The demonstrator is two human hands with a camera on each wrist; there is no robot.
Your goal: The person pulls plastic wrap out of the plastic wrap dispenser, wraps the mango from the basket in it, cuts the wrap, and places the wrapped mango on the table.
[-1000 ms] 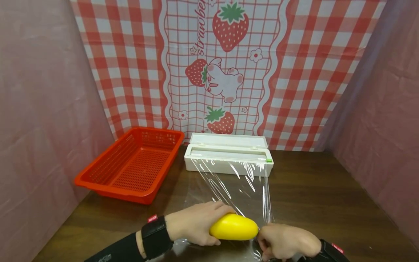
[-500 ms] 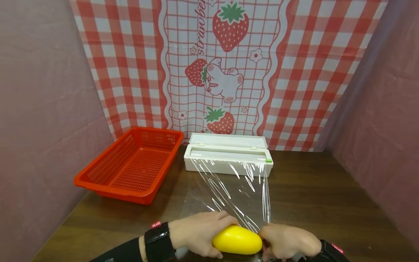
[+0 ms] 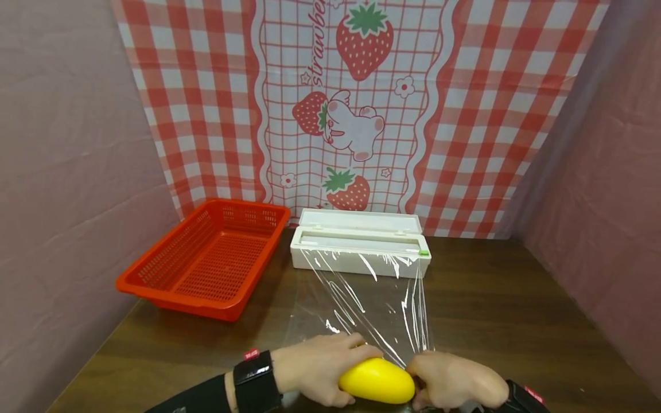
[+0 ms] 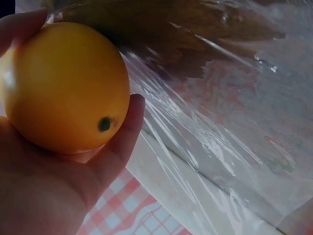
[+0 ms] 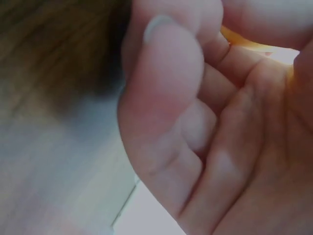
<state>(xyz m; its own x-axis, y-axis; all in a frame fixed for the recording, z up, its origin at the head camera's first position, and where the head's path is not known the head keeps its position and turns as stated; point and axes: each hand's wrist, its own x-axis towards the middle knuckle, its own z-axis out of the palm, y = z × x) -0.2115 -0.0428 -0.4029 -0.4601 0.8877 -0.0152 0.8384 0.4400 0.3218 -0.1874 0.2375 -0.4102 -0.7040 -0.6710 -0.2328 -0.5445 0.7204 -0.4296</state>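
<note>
In the head view my left hand (image 3: pixel 325 370) grips a smooth yellow mango (image 3: pixel 377 381) from its left end, over the near part of a sheet of plastic wrap (image 3: pixel 361 310). The left wrist view shows my thumb and fingers around the mango (image 4: pixel 68 88), with a dark stem spot facing the camera. My right hand (image 3: pixel 454 380), fingers curled, holds the near right edge of the wrap beside the mango's right end. The pinched film itself is hidden by the fingers. The sheet stretches back to a white wrap dispenser (image 3: pixel 356 264) with its lid up.
An orange-red plastic basket (image 3: pixel 234 307) stands at the back left of the brown wooden table (image 3: pixel 496 304). A checked strawberry cloth (image 3: pixel 206 115) hangs behind the dispenser. Pinkish cloth walls (image 3: pixel 604 229) close off both sides.
My left hand has brought the mango slightly nearer to me and to the right, up against the right hand. The right hand has stayed nearly in place. Glints on the wrap have shifted.
</note>
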